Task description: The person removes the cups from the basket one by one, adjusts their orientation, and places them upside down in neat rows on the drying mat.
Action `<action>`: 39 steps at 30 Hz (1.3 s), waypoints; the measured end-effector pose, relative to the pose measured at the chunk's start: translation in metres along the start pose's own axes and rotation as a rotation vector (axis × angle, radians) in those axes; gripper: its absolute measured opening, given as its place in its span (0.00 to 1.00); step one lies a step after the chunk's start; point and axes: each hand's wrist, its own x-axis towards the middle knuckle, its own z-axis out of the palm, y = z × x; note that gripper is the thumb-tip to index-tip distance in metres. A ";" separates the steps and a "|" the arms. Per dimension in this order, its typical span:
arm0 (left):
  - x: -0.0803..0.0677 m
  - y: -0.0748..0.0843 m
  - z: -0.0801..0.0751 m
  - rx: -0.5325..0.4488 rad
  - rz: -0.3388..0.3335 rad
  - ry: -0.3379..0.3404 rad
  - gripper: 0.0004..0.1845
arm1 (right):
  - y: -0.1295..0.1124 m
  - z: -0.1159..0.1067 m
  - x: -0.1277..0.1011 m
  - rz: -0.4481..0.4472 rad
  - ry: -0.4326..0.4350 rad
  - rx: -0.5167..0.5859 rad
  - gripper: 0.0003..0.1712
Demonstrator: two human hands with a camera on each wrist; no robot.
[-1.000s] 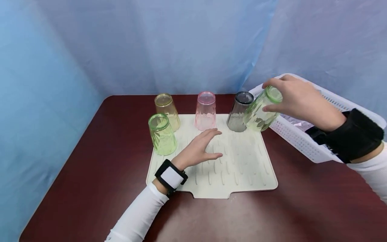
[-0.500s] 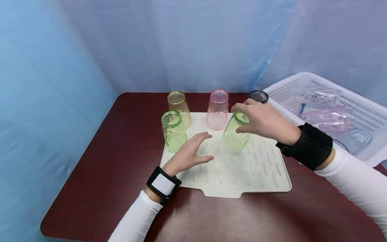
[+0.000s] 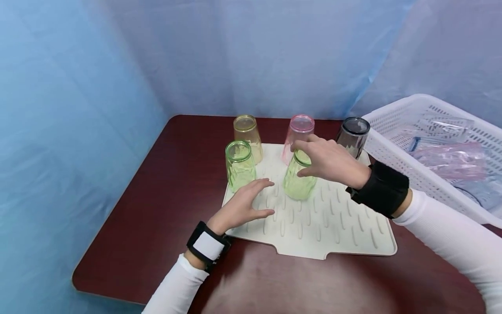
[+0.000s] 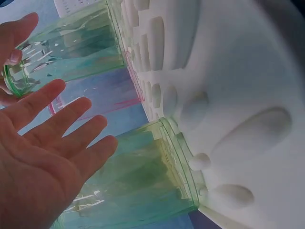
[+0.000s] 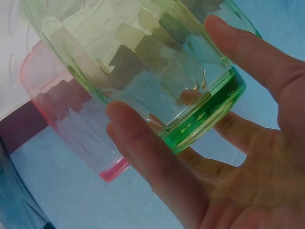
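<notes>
A: Surface: a dark red table (image 3: 137, 226) in front of a blue curtain (image 3: 255, 56). What is on it?

B: A white ridged mat (image 3: 333, 226). At the right, near the back, is a white basket (image 3: 408, 163) containing pink and clear items (image 3: 451, 161).

A: State of the right hand (image 3: 329, 160)?

B: Fingers and thumb are curled around the base of the green glass (image 3: 299, 185). This glass is upside down, over the middle of the mat, in front of the pink glass (image 3: 300, 131).

A: Left hand (image 3: 244, 205)?

B: It holds nothing. Fingers and thumb are spread apart, above the left part of the mat, nearest the second green glass (image 3: 240, 168).

A: Remaining glasses?

B: The yellow glass (image 3: 248, 128) is behind the second green glass; the black glass (image 3: 351, 139) is at the back right, just beside the basket. Both are upside down.
</notes>
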 end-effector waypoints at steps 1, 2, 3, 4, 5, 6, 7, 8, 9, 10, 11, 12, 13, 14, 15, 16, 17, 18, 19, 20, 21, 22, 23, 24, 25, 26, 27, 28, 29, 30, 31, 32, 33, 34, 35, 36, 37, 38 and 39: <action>0.000 0.000 0.001 -0.003 0.008 -0.006 0.33 | 0.000 0.000 -0.001 0.005 0.000 0.001 0.30; 0.000 0.001 0.001 -0.008 0.016 -0.012 0.33 | 0.001 0.001 -0.002 0.013 -0.003 -0.001 0.30; 0.000 0.002 0.002 -0.010 0.023 -0.018 0.33 | 0.001 0.002 -0.002 0.022 -0.007 -0.001 0.30; 0.000 0.002 0.003 -0.012 0.030 -0.023 0.33 | 0.001 0.002 -0.003 0.032 -0.011 -0.001 0.31; 0.000 0.003 0.003 -0.012 0.035 -0.030 0.33 | 0.001 0.003 -0.004 0.041 -0.016 0.001 0.31; -0.001 0.003 0.003 -0.013 0.041 -0.035 0.33 | 0.001 0.003 -0.005 0.050 -0.022 0.001 0.32; -0.001 0.004 0.004 -0.013 0.048 -0.038 0.33 | 0.001 0.003 -0.006 0.059 -0.027 0.002 0.33; 0.000 0.004 0.004 -0.011 0.055 -0.039 0.33 | 0.001 0.003 -0.007 0.068 -0.031 -0.003 0.33; 0.000 0.004 0.004 -0.011 0.060 -0.040 0.32 | 0.001 0.004 -0.007 0.078 -0.036 -0.005 0.34; 0.000 0.004 0.005 -0.010 0.066 -0.040 0.32 | 0.001 0.004 -0.008 0.092 -0.040 -0.007 0.35; -0.001 0.005 0.005 -0.012 0.070 -0.039 0.32 | 0.000 0.004 -0.008 0.104 -0.045 -0.008 0.36; -0.001 0.004 0.005 -0.013 0.075 -0.038 0.32 | 0.000 0.004 -0.008 0.115 -0.046 -0.008 0.37; -0.001 0.004 0.005 -0.013 0.079 -0.038 0.32 | 0.000 0.004 -0.008 0.125 -0.044 -0.009 0.38; -0.001 0.004 0.006 -0.014 0.084 -0.039 0.32 | 0.000 0.004 -0.009 0.134 -0.041 -0.006 0.39; -0.001 0.003 0.006 -0.014 0.086 -0.042 0.32 | 0.000 0.005 -0.009 0.142 -0.039 -0.003 0.40; -0.001 0.003 0.006 -0.012 0.090 -0.046 0.32 | 0.000 0.005 -0.009 0.147 -0.035 0.002 0.41; -0.001 0.002 0.006 -0.011 0.091 -0.053 0.31 | 0.000 0.006 -0.009 0.149 -0.029 0.005 0.42; -0.001 0.002 0.006 -0.006 0.092 -0.061 0.31 | 0.000 0.006 -0.009 0.147 -0.019 0.009 0.42; -0.001 0.002 0.006 -0.002 0.091 -0.070 0.31 | -0.001 0.006 -0.010 0.149 -0.009 0.013 0.42; -0.001 0.001 0.006 0.004 0.086 -0.078 0.31 | -0.001 0.006 -0.010 0.145 -0.002 0.012 0.43; -0.002 0.001 0.005 0.008 0.080 -0.086 0.31 | -0.002 0.007 -0.010 0.139 0.008 0.012 0.43; -0.003 0.001 0.005 0.011 0.073 -0.093 0.31 | -0.003 0.007 -0.011 0.134 0.018 0.012 0.43; -0.005 0.001 0.005 0.012 0.065 -0.101 0.31 | -0.004 0.007 -0.012 0.128 0.030 0.008 0.43; -0.007 0.001 0.004 0.015 0.057 -0.109 0.31 | -0.005 0.007 -0.014 0.125 0.041 0.008 0.43; -0.010 0.001 0.004 0.015 0.053 -0.117 0.30 | -0.006 0.007 -0.016 0.128 0.048 0.010 0.43; -0.012 0.001 0.003 0.017 0.050 -0.125 0.30 | -0.007 0.007 -0.019 0.130 0.053 0.011 0.42; -0.014 0.001 0.002 0.015 0.053 -0.130 0.30 | -0.007 0.006 -0.022 0.135 0.061 0.015 0.42; -0.016 0.001 0.002 0.016 0.059 -0.133 0.29 | -0.006 0.005 -0.025 0.141 0.070 0.018 0.41; -0.017 0.001 0.002 0.018 0.065 -0.136 0.29 | -0.005 0.003 -0.029 0.148 0.080 0.027 0.41; -0.018 0.001 0.001 0.018 0.074 -0.135 0.28 | -0.003 0.001 -0.033 0.153 0.090 0.034 0.39; -0.019 0.001 0.001 0.019 0.085 -0.133 0.28 | -0.001 -0.001 -0.037 0.161 0.101 0.040 0.37; -0.020 0.001 0.001 0.020 0.093 -0.130 0.28 | 0.003 -0.004 -0.041 0.166 0.109 0.041 0.36; -0.020 0.001 0.001 0.017 0.102 -0.128 0.27 | 0.007 -0.007 -0.044 0.170 0.121 0.038 0.34; -0.020 0.001 0.001 0.014 0.105 -0.129 0.27 | 0.011 -0.010 -0.048 0.173 0.131 0.038 0.33; -0.020 0.001 0.002 0.012 0.109 -0.130 0.27 | 0.016 -0.014 -0.052 0.180 0.137 0.028 0.32; -0.020 0.002 0.002 0.006 0.113 -0.134 0.27 | 0.021 -0.017 -0.056 0.185 0.143 0.016 0.31; -0.020 0.002 0.003 0.004 0.118 -0.139 0.27 | 0.027 -0.020 -0.060 0.187 0.145 0.010 0.30; -0.019 0.003 0.004 0.001 0.121 -0.146 0.27 | 0.033 -0.024 -0.063 0.188 0.141 0.003 0.30; -0.019 0.004 0.004 -0.002 0.125 -0.153 0.27 | 0.040 -0.027 -0.066 0.188 0.137 0.001 0.30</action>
